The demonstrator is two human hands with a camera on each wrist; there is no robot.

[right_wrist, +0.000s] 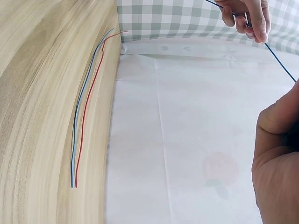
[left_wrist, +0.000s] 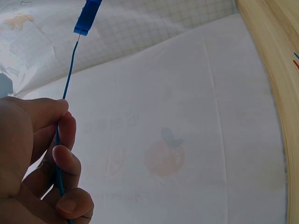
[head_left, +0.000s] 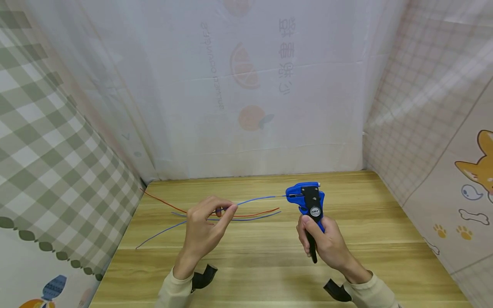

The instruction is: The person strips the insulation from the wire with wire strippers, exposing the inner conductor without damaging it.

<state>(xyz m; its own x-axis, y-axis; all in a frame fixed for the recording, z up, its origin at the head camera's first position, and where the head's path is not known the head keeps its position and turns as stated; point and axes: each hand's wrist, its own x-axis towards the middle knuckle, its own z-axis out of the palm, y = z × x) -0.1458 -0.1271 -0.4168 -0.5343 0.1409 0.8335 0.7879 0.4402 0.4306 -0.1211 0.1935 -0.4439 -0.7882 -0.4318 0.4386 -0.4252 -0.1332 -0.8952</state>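
Observation:
My left hand point(head_left: 206, 226) pinches a blue wire point(head_left: 256, 199) between thumb and fingers, and its free end trails off to the lower left. In my right hand point(head_left: 327, 241) I grip the handles of a blue and black wire stripper point(head_left: 305, 199), its head pointing left. The wire's right end reaches the nose of the stripper. In the left wrist view, a short thin stretch of bare wire shows between the blue insulation point(left_wrist: 70, 74) and the stripper's tip point(left_wrist: 81, 28). The right wrist view shows only part of the right hand point(right_wrist: 280, 154); the stripper is out of sight there.
Behind the left hand, a red wire point(right_wrist: 83, 126) and another blue wire point(right_wrist: 75, 112) lie side by side on the wooden table point(head_left: 262, 273). A white sheet point(head_left: 185, 128) hangs at the back edge, with a checked cloth point(head_left: 57, 128) at the left and patterned cloth point(head_left: 420, 171) at the right.

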